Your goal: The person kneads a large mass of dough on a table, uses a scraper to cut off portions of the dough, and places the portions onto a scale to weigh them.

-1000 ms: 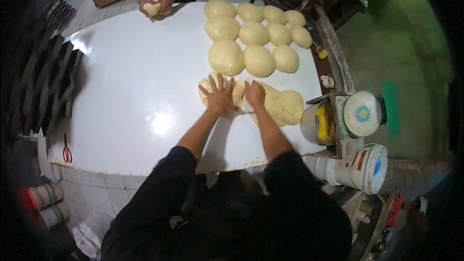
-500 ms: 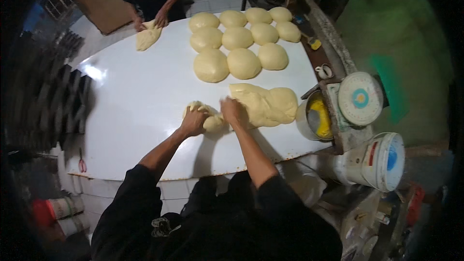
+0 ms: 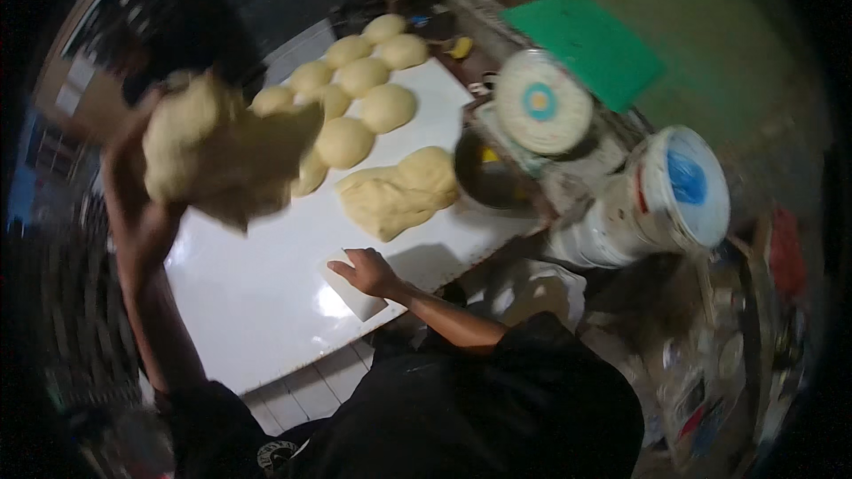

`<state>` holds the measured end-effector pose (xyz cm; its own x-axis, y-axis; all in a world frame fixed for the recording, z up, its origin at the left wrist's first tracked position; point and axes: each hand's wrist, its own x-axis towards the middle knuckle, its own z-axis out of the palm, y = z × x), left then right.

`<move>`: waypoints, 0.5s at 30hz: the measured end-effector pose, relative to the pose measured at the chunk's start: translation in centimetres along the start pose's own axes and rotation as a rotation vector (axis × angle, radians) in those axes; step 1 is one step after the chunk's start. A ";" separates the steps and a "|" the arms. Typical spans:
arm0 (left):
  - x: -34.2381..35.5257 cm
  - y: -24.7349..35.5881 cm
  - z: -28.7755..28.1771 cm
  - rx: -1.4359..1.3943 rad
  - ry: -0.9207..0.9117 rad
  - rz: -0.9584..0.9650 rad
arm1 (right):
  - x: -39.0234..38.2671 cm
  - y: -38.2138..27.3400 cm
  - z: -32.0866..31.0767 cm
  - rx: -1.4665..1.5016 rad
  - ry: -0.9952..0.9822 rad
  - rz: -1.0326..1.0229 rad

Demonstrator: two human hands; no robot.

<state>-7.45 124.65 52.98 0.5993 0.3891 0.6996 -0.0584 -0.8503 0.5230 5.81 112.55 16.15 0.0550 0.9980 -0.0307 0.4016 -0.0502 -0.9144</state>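
My left hand (image 3: 133, 168) is raised at the upper left, holding up a torn lump of dough (image 3: 191, 137). The lump is blurred and hides most of the fingers. Low over the white table, my right hand (image 3: 368, 272) grips a flat, pale rectangular dough scraper (image 3: 358, 300). Beyond that hand lies a large, uneven slab of yellow dough (image 3: 395, 195). Behind the slab, several smooth round dough balls (image 3: 344, 142) sit in rows, partly covered by the raised lump.
On a ledge to the right stands a round-topped scale (image 3: 541, 102), with a metal pot (image 3: 493, 182) beside it. White buckets (image 3: 683, 191) are at the table's right. A green board (image 3: 586, 49) lies farther back. At the upper left, a dark-haired person (image 3: 164, 22) is close behind the lump.
My left hand has lifted the lump off the table, up and to the left. My right hand has come away from the slab toward the near edge, its scraper now showing. The view has turned right.
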 end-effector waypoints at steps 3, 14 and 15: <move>13.8 3.9 9.1 0.040 -0.168 0.069 | -2.9 1.2 -9.0 0.032 0.397 -0.105; 30.9 0.6 37.6 0.107 -0.701 0.167 | -20.5 3.0 -22.5 0.707 0.896 0.182; 30.8 -0.9 38.5 0.180 -0.683 0.191 | -21.4 2.0 -22.3 0.726 0.947 0.212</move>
<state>41.77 123.74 55.30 0.9596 -0.0296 0.2797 -0.1147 -0.9492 0.2931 25.84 90.26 23.96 0.8265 0.5343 -0.1773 -0.2859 0.1271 -0.9498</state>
